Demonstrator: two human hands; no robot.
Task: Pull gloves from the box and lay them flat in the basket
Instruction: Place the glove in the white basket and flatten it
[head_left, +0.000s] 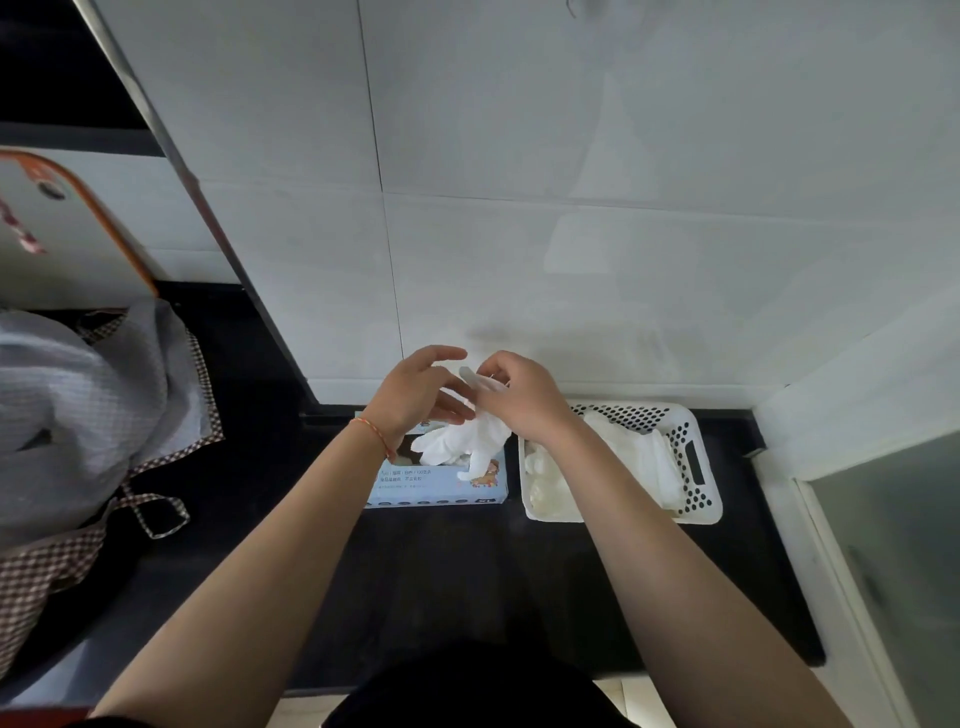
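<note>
Head view takes in a white tiled wall across the upper frame and a black counter across the lower half. At left of the frame a grey quilted cloth with checked trim lies heaped on the counter. Right of centre sits a white perforated basket, with pale gloves already lying inside it. Just beside it, toward the centre, is the light blue glove box. Above the box a white glove hangs down with its fingers spread over the box top. The right hand grips the glove's cuff end, fingers curled round it. The left hand is just beside, fingers relaxed and extended toward the glove; whether it touches the glove I cannot tell. A thin red string bracelet circles the left wrist.
</note>
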